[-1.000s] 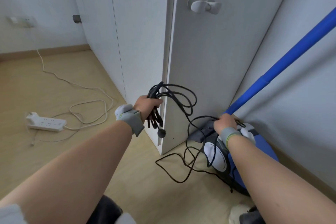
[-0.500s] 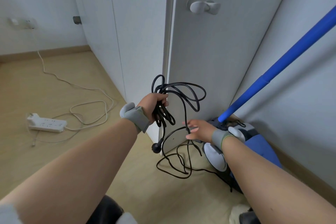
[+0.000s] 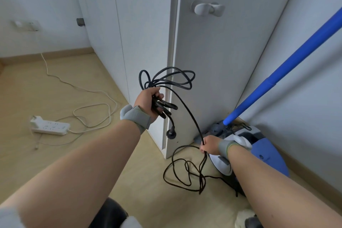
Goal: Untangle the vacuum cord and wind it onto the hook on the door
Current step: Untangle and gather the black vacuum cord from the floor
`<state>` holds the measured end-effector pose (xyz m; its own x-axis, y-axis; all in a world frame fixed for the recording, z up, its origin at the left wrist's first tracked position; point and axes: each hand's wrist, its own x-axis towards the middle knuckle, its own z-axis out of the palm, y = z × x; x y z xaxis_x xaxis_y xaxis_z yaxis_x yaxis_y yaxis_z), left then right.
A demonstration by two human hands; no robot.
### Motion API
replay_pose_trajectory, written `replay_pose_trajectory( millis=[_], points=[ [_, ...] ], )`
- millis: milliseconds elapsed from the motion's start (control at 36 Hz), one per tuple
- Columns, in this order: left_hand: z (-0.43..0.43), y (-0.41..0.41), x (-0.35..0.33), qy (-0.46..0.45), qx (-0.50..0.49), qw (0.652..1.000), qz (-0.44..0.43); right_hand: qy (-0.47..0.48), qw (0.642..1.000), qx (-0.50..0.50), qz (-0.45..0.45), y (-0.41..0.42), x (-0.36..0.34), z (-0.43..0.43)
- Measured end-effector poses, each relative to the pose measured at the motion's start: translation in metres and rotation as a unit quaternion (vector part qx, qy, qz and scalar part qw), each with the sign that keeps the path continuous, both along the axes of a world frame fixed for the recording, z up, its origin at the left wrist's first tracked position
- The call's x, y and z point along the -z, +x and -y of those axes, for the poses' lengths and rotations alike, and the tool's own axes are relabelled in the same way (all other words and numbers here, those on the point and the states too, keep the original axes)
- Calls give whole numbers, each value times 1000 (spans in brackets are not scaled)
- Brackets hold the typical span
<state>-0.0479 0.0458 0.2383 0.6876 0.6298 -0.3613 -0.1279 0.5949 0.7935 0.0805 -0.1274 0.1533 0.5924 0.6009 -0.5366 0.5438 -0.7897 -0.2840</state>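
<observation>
Right hand [image 3: 210,147] dropped, pinching cord [image 3: 187,105]; left hand [image 3: 148,101] grips coils

Two bare forearms [image 3: 83,163] are shown, one at the lower left of the frame and one at the lower right. The left hand [image 3: 148,101] and the right hand [image 3: 209,147] are ungloved. A grey fabric wristband [image 3: 142,118] is worn on the left wrist, and a paler rounded block [image 3: 126,113] is fixed to its outer side. A similar grey band [image 3: 224,147] is worn on the right wrist, edged on the arm side by a thin green line. A scrap of white sleeve [image 3: 7,216] is glimpsed in the bottom left corner. Dark clothing [image 3: 109,213] is seen, blurred, at the bottom centre, with white cloth [image 3: 130,224] just beside it.
</observation>
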Motion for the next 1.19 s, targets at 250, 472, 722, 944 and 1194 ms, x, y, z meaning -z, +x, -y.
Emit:
replay_pose_trajectory(
  millis=[250,472,722,944,1194],
  points=[
    [-13,4,15,308,-64,912,-265,58,998,17,-15,-1,-19,-3],
    [-29,3,36,491,50,758,-427,58,992,-72,-81,-17,-47,-18],
    [-3,4,45,460,273,718,-445,219,966,-8,-136,-19,-55,-29],
    [12,2,48,296,340,820,-352,289,953,70,-58,-6,-46,-29],
    [20,-2,41,219,335,875,-273,341,933,106,-41,1,-45,-27]
  ],
)
